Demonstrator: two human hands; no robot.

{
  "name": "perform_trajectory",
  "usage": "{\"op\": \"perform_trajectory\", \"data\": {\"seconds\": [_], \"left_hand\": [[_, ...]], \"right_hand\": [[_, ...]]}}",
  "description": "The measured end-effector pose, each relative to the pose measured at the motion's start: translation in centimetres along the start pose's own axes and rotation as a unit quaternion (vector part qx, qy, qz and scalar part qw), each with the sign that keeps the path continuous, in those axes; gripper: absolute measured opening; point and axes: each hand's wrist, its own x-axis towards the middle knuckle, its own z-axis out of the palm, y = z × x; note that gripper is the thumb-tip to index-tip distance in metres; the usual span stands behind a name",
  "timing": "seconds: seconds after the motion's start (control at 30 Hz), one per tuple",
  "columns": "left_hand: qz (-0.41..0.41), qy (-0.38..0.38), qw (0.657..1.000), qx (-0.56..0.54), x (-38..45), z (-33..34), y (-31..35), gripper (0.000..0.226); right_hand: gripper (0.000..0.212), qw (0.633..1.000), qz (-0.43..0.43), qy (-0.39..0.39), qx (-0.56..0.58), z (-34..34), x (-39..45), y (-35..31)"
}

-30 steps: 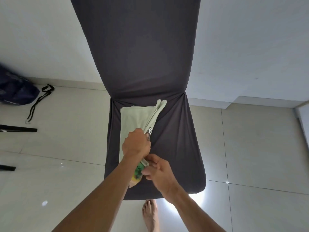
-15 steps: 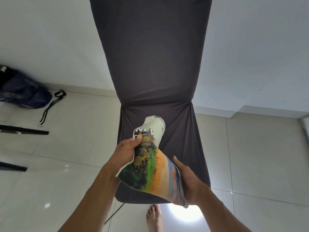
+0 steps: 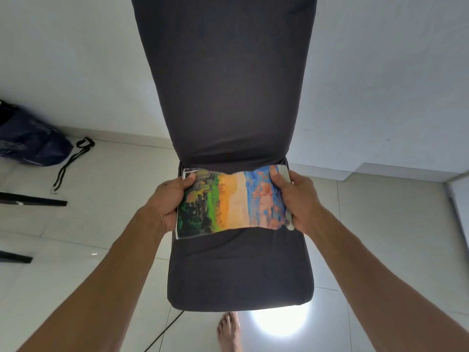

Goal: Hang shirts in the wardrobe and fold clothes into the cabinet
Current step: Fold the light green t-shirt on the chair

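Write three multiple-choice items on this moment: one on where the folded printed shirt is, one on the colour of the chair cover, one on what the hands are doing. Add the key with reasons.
1. Where is the folded printed shirt?
A. Over the seat of the chair
B. On the floor tiles
C. Draped over the chair's back

2. What colour is the chair cover?
A. White
B. Dark grey
C. Red

3. How do the hands hold the shirt?
A. One hand alone holds it
B. Neither touches it
C. Each hand grips one end

Key:
1. A, the shirt is held in front of the backrest, above the seat.
2. B, dark grey fabric covers back and seat.
3. C, the left hand grips the green end, the right hand the blue end, thumbs on top.
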Motion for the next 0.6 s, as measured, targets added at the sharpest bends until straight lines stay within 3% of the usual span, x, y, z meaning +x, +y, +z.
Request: {"op": "perform_trajectory", "data": {"seconds": [0.17,0.43,0.6], "left_hand": [[0.015,-0.007,1.000,0.019,0.9,-0.4,-2.5,0.022],[-0.073,0.093,0.976,0.185,3.7,-3.2,-16.5,0.012],[-0.019,0.140,0.937,0.319,3.8,-4.2,-20.8,0.023]], "right_hand": [[0.031,0.996,-0.058,0.009,-0.062,-0.6,1.0,3.4],[0.022,0.962,0.035,0.053,-0.266,-1.3,0.3,18.2],[0.022,0.941,0.069,0.053,-0.326,-1.7,-1.2,22.9]]}}
